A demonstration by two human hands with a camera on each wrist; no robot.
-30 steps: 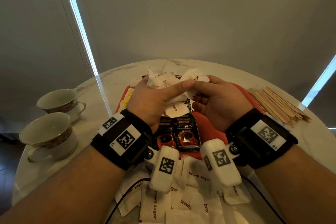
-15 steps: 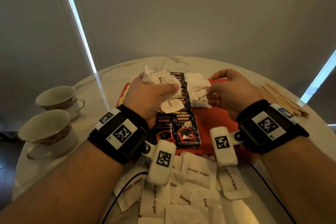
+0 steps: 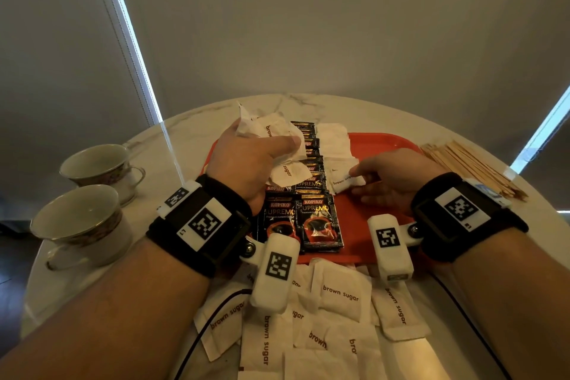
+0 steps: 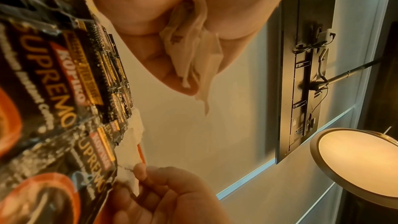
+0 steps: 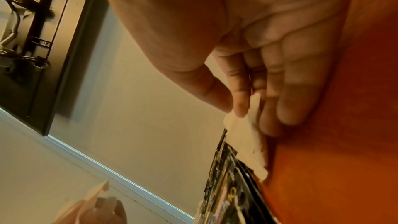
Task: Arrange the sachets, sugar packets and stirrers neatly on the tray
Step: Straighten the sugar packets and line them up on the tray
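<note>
A red tray [image 3: 382, 145] lies mid-table. Two overlapping rows of black Kopiko coffee sachets [image 3: 317, 219] run down its left half, with a column of white brown sugar packets [image 3: 334, 145] to their right. My left hand [image 3: 253, 160] hovers above the sachets and grips a bunch of white sugar packets [image 3: 271, 133], also seen bunched in its palm [image 4: 193, 54]. My right hand [image 3: 388, 179] is low on the tray and pinches one sugar packet [image 3: 345, 180] at the near end of the white column, the packet [image 5: 245, 140] touching the tray beside the sachets.
Loose brown sugar packets [image 3: 339, 293] lie in a pile on the marble table [image 3: 191, 136] in front of the tray. A pile of wooden stirrers [image 3: 465, 163] lies right of the tray. Two teacups [image 3: 80, 225] stand at the left edge.
My right hand drew one packet away from the left hand's bunch, moved right and down, and now holds it on the tray at the near end of the white column. The left hand stayed.
</note>
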